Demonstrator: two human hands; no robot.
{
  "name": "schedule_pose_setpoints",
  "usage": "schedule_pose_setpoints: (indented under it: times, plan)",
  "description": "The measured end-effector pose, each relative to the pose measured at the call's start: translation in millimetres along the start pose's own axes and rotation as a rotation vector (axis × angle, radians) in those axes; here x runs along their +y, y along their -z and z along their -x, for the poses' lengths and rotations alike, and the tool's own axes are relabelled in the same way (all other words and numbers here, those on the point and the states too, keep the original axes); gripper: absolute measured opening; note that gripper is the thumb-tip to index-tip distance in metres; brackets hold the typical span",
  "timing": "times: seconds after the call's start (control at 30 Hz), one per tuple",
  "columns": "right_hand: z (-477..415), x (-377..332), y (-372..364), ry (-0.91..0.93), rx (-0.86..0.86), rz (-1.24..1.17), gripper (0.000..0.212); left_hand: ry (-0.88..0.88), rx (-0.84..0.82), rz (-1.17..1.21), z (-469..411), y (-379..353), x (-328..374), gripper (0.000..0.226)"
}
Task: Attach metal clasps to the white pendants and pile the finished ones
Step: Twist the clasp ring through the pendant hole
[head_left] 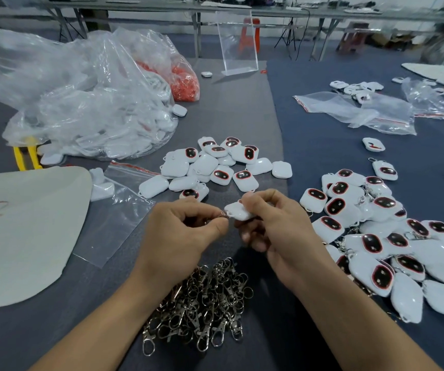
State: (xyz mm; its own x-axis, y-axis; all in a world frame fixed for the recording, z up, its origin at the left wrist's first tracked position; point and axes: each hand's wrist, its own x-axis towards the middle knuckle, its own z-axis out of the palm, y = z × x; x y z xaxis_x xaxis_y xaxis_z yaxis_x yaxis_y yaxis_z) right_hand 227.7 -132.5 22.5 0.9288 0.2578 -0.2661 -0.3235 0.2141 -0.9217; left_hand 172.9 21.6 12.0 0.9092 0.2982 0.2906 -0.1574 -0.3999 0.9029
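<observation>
Just beyond the heap of metal clasps, our right hand pinches a white pendant. Its long axis lies left to right, with the loop end pointing at our left hand, whose thumb and forefinger pinch a small shiny clasp at that loop. The pendant is a glossy, rounded plastic slab, plain back up. Right of the heap, finished pendants show dark, red-rimmed ovals.

The white pendants look like glossy, smooth plastic. The clasps are shiny silvery metal. Matt grey cloth covers the table, with crinkled clear plastic bags on it.
</observation>
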Motion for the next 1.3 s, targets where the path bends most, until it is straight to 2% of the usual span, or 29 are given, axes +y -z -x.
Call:
schedule_pose_setpoints:
  times: [0.1, 0.17, 0.3, 0.43, 0.5, 0.57, 0.7, 0.83, 0.9, 0.97, 1.03, 1.17, 1.3]
  plan:
    - [0.1, -1.1, 4.0, 0.101, 0.032, 0.107, 0.013, -0.142, 0.009, -0.303, 1.5, 0.1, 0.2, 0.007]
    - [-1.1, -2.6, 10.1, 0.215, 0.087, 0.317, 0.014, -0.229, -0.008, -0.461, 3.7, -1.0, 1.6, 0.003]
    - [-5.4, -12.7, 27.2, 0.438, 0.195, 0.755, 0.013, -0.228, 0.110, -0.520, 1.2, 0.8, -2.7, 0.015]
    - [-6.3, -28.3, 43.5, 0.412, 0.262, 1.084, 0.021, -0.187, 0.192, -0.570, -4.0, 7.0, -7.1, 0.012]
    - [-6.6, -31.6, 48.1, 0.353, 0.297, 1.293, 0.023, -0.140, 0.166, -0.639, -3.5, 7.5, -8.8, 0.011]
    - [-5.8, -33.0, 47.3, 0.356, 0.336, 1.400, 0.025, -0.095, 0.117, -0.680, -2.9, 6.7, -8.2, 0.009]
    - [-0.3, -24.4, 33.7, 0.623, 0.350, 1.397, 0.044, -0.063, 0.013, -0.675, -2.9, 5.0, -4.8, 0.009]
    - [8.7, -1.8, 2.3, 0.536, 0.103, 1.262, 0.057, -0.049, -0.015, -0.564, -1.5, 3.3, -8.2, 0.019]
    - [8.5, 7.1, -8.3, 0.485, -0.041, 1.173, 0.058, -0.029, -0.008, -0.395, 0.6, 2.6, -5.3, 0.036]
    - [7.1, 10.3, -14.1, 0.474, -0.114, 1.080, 0.053, 0.021, 0.013, -0.162, -0.3, 1.9, -3.2, 0.048]
    - [4.7, 11.2, -13.5, 0.460, -0.136, 0.953, 0.043, 0.033, 0.049, -0.051, -2.8, 2.5, -6.7, 0.044]
    - [0.9, 11.5, -6.4, 0.433, -0.137, 0.842, 0.025, 0.028, 0.032, -0.061, -4.6, 3.3, -5.1, 0.034]
    - [-3.9, 18.8, -5.5, 0.443, -0.041, 0.889, 0.020, 0.037, 0.063, -0.263, -3.6, 5.5, -6.9, 0.030]
